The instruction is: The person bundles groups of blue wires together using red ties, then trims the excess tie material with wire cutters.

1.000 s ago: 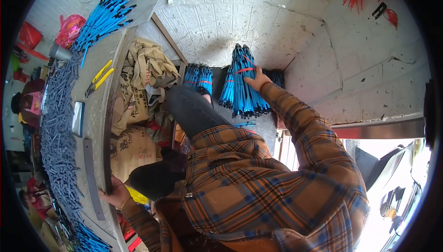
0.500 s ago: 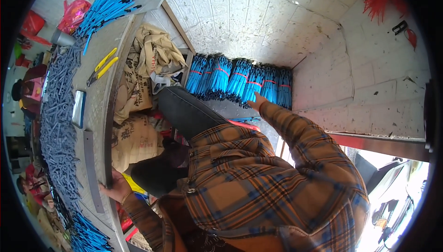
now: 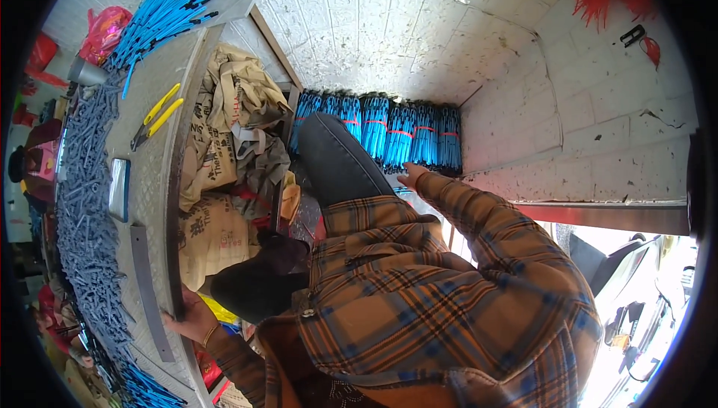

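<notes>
My left hand [image 3: 196, 318] grips the edge of the worktable [image 3: 153, 176], its fingers lying over the top beside a flat grey metal strip [image 3: 149, 288]. My right hand [image 3: 411, 175] reaches forward, low by the near ends of several upright bundles of thin blue sticks [image 3: 400, 135] with black ends, tied with red bands. Its fingers look apart, and I see nothing held in them. Whether they touch the sticks I cannot tell. My bent knee [image 3: 333, 150] hides part of the bundles at the left.
On the worktable lie yellow-handled pliers [image 3: 157, 116], a shiny rectangular object [image 3: 119, 187], a long heap of small grey pieces [image 3: 90, 213] and loose blue sticks [image 3: 161, 19]. Brown paper sacks [image 3: 217, 236] fill the space beneath. A white brick-pattern wall [image 3: 374, 26] stands behind the bundles.
My knee has swung right, in front of the left bundles, baring more of the sacks. My right hand has drawn back slightly from the bundles. My left hand stays at the table edge.
</notes>
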Motion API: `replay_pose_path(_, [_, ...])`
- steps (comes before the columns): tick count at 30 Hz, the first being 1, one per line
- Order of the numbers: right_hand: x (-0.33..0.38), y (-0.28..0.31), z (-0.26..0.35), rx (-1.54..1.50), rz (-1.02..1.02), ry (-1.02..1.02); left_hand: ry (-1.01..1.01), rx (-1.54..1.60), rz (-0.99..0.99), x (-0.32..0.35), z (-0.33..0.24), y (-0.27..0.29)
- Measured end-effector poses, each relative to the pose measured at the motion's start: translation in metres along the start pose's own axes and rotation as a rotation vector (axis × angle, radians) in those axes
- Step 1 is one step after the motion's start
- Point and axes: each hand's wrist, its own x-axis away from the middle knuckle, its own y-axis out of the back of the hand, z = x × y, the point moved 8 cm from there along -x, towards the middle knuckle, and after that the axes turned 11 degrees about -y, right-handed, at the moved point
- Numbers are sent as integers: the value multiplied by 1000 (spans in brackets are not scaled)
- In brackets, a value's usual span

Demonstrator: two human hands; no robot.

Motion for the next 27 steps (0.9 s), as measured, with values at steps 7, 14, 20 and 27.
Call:
replay_pose_path(7, [2, 1, 31, 5, 7, 56, -49, -19, 51, 7, -1, -11])
replay_pose_path(14, [4, -25, -17, 24, -16, 84, -43, 2, -10, -7, -2, 6])
replay_pose_path(20, [17, -29, -44, 34, -34, 41, -43, 15, 1, -8, -1, 11])
replay_pose_path(27, [16, -37, -20, 85, 42, 109, -58, 22, 64, -11, -3, 13])
